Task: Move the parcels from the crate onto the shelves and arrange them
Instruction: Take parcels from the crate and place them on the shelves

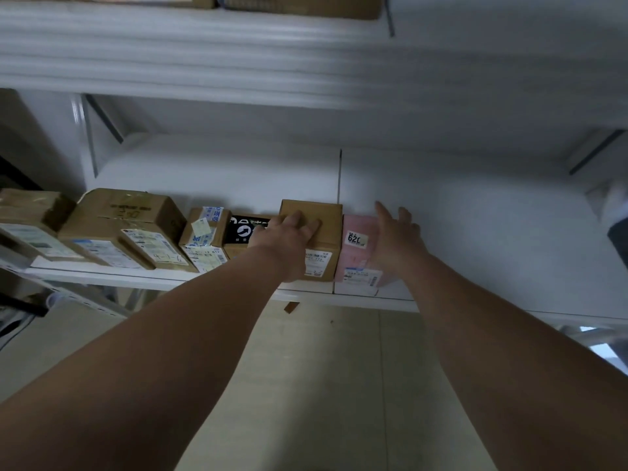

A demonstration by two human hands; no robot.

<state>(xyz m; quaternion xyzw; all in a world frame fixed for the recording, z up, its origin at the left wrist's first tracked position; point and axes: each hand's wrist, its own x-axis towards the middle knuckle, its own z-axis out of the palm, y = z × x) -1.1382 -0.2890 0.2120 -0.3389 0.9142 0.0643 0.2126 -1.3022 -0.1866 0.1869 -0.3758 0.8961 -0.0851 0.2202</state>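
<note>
White metal shelf [475, 232], front row of parcels: arranging step in hand.
Left hand [289, 232] lies flat on the upright brown cardboard box [326, 232], fingers spread, not gripping; right hand [396, 237] stands open against the pink plastic mailer [356, 253] just beside it. The crate is not visible. Next move likely calls for pressing both parcels leftward, flush with the black-labelled carton [243, 229].
</note>
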